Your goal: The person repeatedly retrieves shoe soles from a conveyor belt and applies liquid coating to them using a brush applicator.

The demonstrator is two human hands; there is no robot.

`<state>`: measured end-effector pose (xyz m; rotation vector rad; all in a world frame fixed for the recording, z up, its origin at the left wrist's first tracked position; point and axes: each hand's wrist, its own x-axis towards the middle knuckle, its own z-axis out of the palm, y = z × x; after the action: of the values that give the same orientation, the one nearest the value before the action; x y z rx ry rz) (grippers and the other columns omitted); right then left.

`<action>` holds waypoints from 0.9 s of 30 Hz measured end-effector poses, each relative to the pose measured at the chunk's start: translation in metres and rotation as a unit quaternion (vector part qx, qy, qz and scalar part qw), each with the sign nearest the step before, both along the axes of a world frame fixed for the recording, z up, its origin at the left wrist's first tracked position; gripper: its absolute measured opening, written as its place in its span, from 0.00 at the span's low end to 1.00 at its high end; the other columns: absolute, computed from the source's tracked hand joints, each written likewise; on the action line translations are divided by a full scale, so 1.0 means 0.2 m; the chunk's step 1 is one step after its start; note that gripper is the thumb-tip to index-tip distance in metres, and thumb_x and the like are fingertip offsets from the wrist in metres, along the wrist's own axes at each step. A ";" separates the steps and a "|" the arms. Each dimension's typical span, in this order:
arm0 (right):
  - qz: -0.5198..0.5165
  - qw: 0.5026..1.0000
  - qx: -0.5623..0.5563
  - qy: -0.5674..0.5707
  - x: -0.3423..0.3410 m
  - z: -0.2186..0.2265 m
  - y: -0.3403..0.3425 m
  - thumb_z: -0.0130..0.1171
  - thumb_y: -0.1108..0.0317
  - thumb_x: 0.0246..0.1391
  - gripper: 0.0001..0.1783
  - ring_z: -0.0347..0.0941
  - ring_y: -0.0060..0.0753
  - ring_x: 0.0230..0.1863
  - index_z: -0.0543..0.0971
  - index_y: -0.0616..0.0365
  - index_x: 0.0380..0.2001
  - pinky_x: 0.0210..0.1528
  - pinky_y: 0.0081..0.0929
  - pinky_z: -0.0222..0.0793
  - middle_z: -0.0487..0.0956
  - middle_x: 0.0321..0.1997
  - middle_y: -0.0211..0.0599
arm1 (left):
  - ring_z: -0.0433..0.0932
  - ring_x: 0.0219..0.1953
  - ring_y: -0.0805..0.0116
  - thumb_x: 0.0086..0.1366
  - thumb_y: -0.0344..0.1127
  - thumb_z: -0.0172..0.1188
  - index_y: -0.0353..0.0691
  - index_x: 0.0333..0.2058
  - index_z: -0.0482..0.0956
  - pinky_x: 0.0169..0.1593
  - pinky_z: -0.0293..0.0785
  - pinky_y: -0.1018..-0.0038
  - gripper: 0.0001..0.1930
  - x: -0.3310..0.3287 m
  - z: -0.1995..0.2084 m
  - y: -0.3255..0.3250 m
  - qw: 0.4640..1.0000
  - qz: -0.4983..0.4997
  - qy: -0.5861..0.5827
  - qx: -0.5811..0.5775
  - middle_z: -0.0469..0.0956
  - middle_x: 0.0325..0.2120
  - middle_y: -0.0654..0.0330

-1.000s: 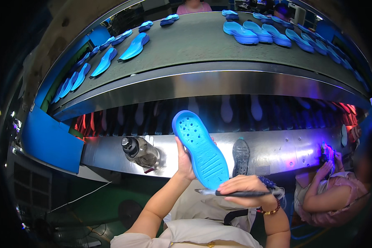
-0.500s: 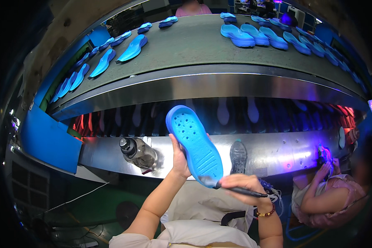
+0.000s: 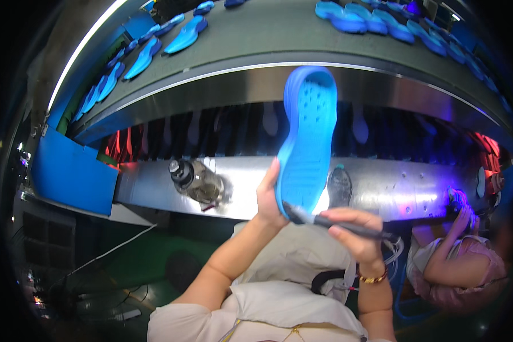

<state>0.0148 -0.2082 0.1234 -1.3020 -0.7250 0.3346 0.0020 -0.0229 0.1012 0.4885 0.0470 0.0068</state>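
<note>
A bright blue shoe sole [image 3: 308, 148] stands tilted in front of me, its hollow inner side with small holes and ridges facing me. My left hand [image 3: 269, 196] grips it by the left edge near its lower end, thumb in front and the other fingers hidden behind. My right hand [image 3: 356, 233] is closed round the dark handle of a brush [image 3: 323, 220]. The blurred brush tip meets the sole's lower end, close to my left fingers. Behind the sole, to its right, a dark sole-shaped piece [image 3: 340, 185] lies on the metal bench.
A dark-capped bottle [image 3: 196, 181] stands on the metal ledge [image 3: 145, 185] at left. Beyond, a grey conveyor belt [image 3: 256, 40] carries several blue soles [image 3: 382, 25] on both sides. A lower rack [image 3: 233, 128] holds more soles. A person [image 3: 461, 262] works at my right.
The blue sole has moved right and up in view and turned more upright. The brush has shifted from its bottom right edge toward its lower left. The view has tilted down.
</note>
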 end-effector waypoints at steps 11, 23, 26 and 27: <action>-0.022 0.987 -0.054 -0.148 0.12 0.05 -0.02 0.60 0.82 0.36 0.11 0.76 0.38 0.38 0.78 0.66 0.30 0.42 0.28 0.71 0.78 0.35 0.48 | 0.73 0.44 0.60 0.63 0.49 0.40 0.32 0.51 0.63 0.49 0.69 0.66 0.26 0.04 0.05 0.01 0.999 -0.016 -0.029 -0.036 0.71 0.44 0.50; 0.124 0.945 -0.123 -0.277 0.09 0.13 -0.05 0.62 0.78 0.37 0.12 0.76 0.37 0.36 0.78 0.60 0.31 0.39 0.26 0.70 0.79 0.35 0.39 | 0.72 0.45 0.49 0.62 0.50 0.41 0.33 0.51 0.65 0.50 0.66 0.53 0.27 0.08 0.05 0.13 0.978 -0.191 0.083 -0.005 0.69 0.47 0.44; 0.086 0.952 -0.169 -0.241 0.13 0.09 -0.09 0.61 0.78 0.38 0.13 0.76 0.36 0.35 0.78 0.57 0.32 0.38 0.24 0.71 0.79 0.36 0.38 | 0.75 0.40 0.61 0.59 0.44 0.52 0.30 0.47 0.68 0.47 0.71 0.68 0.24 0.05 0.14 0.11 0.949 -0.244 0.154 0.127 0.73 0.41 0.48; 0.145 0.934 -0.183 -0.271 0.12 0.09 -0.10 0.60 0.77 0.38 0.13 0.76 0.35 0.35 0.78 0.57 0.32 0.37 0.23 0.71 0.79 0.36 0.38 | 0.75 0.38 0.64 0.58 0.43 0.54 0.30 0.46 0.69 0.45 0.72 0.71 0.23 0.04 0.10 0.11 0.937 -0.288 0.156 0.126 0.74 0.39 0.50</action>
<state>0.0392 -0.2273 0.1420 -1.6664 -1.3813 0.3620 0.0098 -0.0003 0.1221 0.7436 0.2153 -0.6482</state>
